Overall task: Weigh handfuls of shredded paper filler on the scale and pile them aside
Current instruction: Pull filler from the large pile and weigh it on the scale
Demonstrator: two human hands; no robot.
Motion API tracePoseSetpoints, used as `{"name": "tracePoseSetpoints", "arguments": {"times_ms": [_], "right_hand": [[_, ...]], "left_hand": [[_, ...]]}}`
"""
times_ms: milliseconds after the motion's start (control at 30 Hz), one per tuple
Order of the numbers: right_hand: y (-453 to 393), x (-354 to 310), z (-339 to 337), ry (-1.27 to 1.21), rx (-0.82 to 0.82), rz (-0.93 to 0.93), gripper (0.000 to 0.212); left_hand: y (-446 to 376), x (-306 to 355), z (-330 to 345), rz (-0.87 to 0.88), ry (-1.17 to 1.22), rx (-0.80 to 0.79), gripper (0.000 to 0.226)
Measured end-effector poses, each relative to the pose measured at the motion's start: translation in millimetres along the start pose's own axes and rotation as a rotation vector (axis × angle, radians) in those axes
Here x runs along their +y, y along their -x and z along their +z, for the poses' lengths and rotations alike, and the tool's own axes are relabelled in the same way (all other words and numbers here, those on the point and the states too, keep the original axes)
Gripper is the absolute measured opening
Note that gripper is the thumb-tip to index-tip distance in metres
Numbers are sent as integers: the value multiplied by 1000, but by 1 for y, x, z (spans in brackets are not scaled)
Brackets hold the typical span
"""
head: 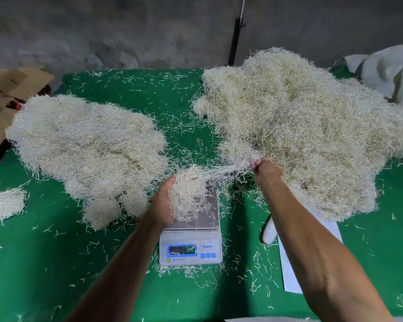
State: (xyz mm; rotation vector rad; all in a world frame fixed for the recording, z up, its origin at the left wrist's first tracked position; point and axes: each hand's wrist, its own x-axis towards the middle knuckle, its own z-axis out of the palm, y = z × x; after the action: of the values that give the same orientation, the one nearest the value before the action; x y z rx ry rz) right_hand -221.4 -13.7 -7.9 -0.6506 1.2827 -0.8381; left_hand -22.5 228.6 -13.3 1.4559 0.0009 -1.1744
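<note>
A small white digital scale (191, 249) stands on the green table near the front centre. A handful of cream shredded paper (189, 196) lies over its steel pan. My left hand (162, 201) cups that handful from the left side. My right hand (264, 170) is closed on a blurred bunch of strands at the edge of the big loose heap (300, 126) on the right. The strands stretch between both hands. A second broad pile of shredded paper (86, 147) lies on the left.
A small separate clump (5, 203) sits at the far left. White paper sheets (291, 270) and a white roll (269, 233) lie under my right forearm. Cardboard (7, 89) is stacked at the back left, white bags (386, 70) at the back right. Loose strands litter the cloth.
</note>
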Motion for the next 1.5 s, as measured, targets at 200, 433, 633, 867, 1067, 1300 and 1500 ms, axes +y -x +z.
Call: {"name": "tracePoseSetpoints", "arguments": {"times_ms": [200,433,633,867,1067,1300,1500], "right_hand": [[15,26,15,-350,-28,211,22],[49,29,12,1091,-713,-536,56],[47,27,27,1300,-753,-494,47],[31,23,33,812,-360,-105,17],[-16,-37,-17,905,-185,-303,37],[-13,-28,2,886,-300,-501,34],[-3,-34,-2,1963,77,-960,31]], "left_hand": [[-12,-11,26,-52,431,-2,54],[-20,17,32,-50,106,73,37],[-36,36,71,412,-417,63,24],[-33,43,51,634,-1209,69,66],[-35,36,-1,626,-949,148,79],[-37,16,44,277,-631,56,97],[-43,-3,32,181,-518,112,72]]}}
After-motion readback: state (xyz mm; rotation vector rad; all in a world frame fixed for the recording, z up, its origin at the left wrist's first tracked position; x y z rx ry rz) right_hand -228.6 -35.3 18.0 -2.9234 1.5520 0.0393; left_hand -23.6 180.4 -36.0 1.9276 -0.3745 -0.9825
